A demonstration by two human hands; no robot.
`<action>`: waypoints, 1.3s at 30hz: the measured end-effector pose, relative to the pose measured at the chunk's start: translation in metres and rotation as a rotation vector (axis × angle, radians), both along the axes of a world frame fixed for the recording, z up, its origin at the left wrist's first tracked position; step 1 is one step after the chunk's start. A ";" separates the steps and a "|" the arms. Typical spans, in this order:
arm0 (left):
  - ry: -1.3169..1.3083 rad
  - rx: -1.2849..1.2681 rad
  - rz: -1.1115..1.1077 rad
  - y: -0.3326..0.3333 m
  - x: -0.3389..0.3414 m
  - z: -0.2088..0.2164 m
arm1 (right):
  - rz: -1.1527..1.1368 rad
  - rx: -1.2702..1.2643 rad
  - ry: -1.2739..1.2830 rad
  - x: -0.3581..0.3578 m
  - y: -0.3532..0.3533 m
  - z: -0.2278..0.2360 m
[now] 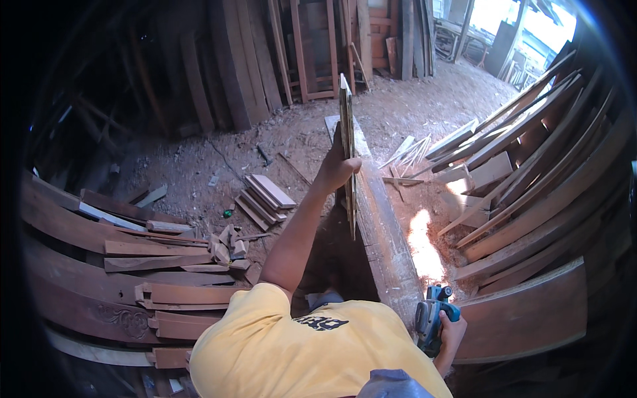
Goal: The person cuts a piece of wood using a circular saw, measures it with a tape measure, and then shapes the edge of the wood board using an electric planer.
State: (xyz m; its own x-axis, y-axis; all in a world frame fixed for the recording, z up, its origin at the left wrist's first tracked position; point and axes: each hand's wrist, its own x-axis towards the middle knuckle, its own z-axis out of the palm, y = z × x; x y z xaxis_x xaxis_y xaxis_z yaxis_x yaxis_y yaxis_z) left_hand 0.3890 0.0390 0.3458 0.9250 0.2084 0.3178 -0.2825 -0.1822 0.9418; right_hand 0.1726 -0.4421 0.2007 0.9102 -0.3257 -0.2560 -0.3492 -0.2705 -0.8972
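Note:
My left hand (338,167) is closed around a thin flat wooden board (346,126), which stands on edge and points away from me. Its thumb lies over the board's right side; the other fingers are partly hidden behind the wood. At the lower right, my right hand (452,330) grips the handle of a teal electric hand planer (430,317). The planer is at the near right edge of a long, worn wooden bench beam (388,232), apart from the board. Whether its sole touches the beam cannot be made out.
Stacked planks (179,292) lie to my left, beside short offcuts (265,199) and a hammer (264,155) on the dirt floor. Long boards (531,192) lean along the right side. Door frames (315,50) and tall planks stand at the back. Sunlit shavings (424,245) lie right of the beam.

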 end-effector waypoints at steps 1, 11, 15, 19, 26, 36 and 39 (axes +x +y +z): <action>0.008 0.009 0.004 0.002 0.000 -0.002 | -0.005 0.005 0.002 0.000 0.000 -0.001; 0.010 0.000 0.024 -0.007 -0.009 0.009 | -0.007 0.003 0.018 -0.002 0.003 0.000; 0.025 0.006 0.047 -0.008 -0.008 0.001 | -0.007 -0.014 0.028 -0.003 0.003 0.004; -0.004 0.006 0.032 -0.006 -0.008 -0.009 | -0.026 0.010 0.051 -0.005 0.003 0.008; 0.090 0.038 0.005 -0.005 -0.010 -0.026 | -0.007 -0.076 0.057 -0.007 -0.004 -0.010; -0.018 0.310 0.075 -0.077 -0.061 -0.131 | 0.034 -0.060 0.111 -0.022 -0.012 -0.041; -0.060 0.332 0.093 -0.129 -0.090 -0.168 | 0.054 -0.100 0.128 -0.030 -0.015 -0.046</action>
State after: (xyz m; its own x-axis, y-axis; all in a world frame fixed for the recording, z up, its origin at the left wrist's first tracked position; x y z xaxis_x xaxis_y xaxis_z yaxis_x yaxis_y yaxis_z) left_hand 0.2988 -0.0902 0.1778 0.8843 0.1672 0.4360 -0.3036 -0.5036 0.8088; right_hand 0.1430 -0.4570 0.1549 0.8892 -0.3065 -0.3398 -0.4412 -0.3774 -0.8142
